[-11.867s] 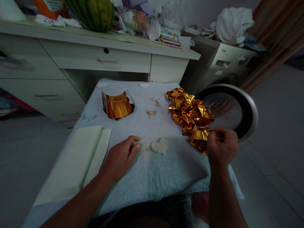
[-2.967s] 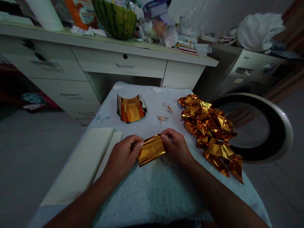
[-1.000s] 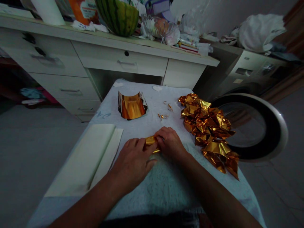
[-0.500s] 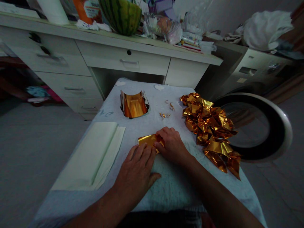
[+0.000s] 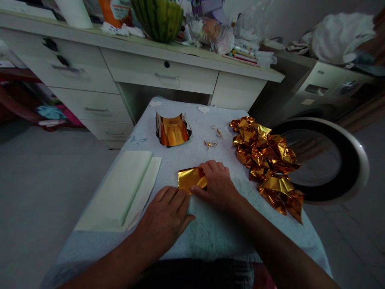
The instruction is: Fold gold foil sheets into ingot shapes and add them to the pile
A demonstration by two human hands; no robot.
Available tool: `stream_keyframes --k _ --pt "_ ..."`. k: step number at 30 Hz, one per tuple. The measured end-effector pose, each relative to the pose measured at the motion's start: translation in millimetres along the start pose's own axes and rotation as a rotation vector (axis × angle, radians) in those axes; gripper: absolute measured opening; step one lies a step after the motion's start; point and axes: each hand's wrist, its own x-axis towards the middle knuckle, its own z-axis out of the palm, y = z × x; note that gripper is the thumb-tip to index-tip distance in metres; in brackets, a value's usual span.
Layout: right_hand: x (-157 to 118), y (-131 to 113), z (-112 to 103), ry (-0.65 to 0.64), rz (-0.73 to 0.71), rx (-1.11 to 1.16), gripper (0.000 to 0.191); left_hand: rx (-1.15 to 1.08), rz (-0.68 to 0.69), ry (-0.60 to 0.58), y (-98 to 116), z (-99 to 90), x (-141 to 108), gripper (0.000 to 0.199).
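A small folded piece of gold foil paper [image 5: 188,179] lies on the cloth-covered table in front of me. My right hand [image 5: 217,182] grips its right side, fingers curled over the far edge and thumb along the near edge. My left hand [image 5: 168,214] rests palm down, fingertips at the foil's near left corner and thumb held apart. Beyond the foil stands a curved stack of gold foil sheets [image 5: 173,132]. To the right is a heap of folded gold foil pieces [image 5: 264,156]. Small gold scraps [image 5: 209,144] lie between them.
Folded pale paper sheets [image 5: 120,188] lie at the table's left. Behind it, a white desk [image 5: 192,60] carries a watermelon [image 5: 158,18] and plastic bags. The round open door of a washing machine [image 5: 362,160] is close to the table's right edge.
My left hand has slid back toward me and left, baring more of the gold foil. The right hand keeps its hold at the right side. The camera view has shifted slightly.
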Motion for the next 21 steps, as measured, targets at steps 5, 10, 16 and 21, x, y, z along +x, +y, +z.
stream_keyframes --k 5,10,16,21 --pt "-1.6 -8.2 10.0 0.056 0.047 -0.037 0.065 -0.008 0.031 0.093 -4.6 0.4 -3.8 0.016" --pt "-3.3 -6.9 11.1 0.033 0.046 -0.016 0.067 -0.010 0.044 0.186 -6.1 1.6 -6.9 0.019" --pt "-4.6 6.2 3.8 -0.046 0.018 0.069 0.059 -0.022 0.077 0.251 -8.4 11.8 -10.4 0.027" --pt "-2.9 20.7 1.0 -0.097 -0.015 0.151 0.058 -0.032 0.084 0.213 -10.7 16.8 -15.2 0.028"
